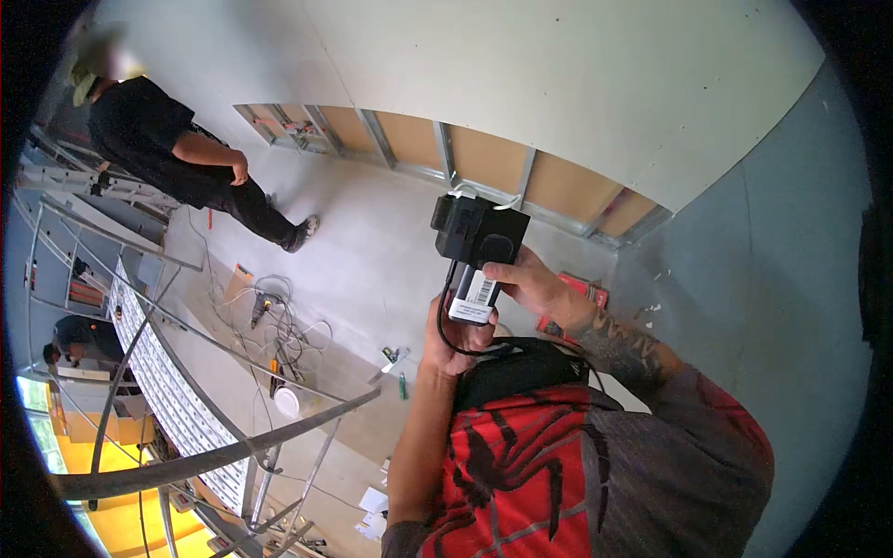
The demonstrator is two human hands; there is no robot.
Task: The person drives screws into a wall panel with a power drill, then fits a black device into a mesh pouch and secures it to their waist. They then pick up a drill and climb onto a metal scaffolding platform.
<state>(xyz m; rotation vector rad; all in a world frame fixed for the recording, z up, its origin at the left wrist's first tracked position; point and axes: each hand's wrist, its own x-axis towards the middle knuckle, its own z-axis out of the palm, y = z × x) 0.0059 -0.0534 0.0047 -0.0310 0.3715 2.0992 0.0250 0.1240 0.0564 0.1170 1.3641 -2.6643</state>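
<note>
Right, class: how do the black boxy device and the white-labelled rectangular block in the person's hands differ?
The black boxy device looks larger; the white-labelled rectangular block looks smaller. The device is mostly dark; the block shows a white, barcoded label. Both have straight edges.

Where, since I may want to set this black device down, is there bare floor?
The widest bare patch of floor lies between the exposed wall framing, the standing person's shoe and the tangled cables. It is crowded around those cables, with a power tool and white bucket close by. Red items take up space near the right forearm.
</note>
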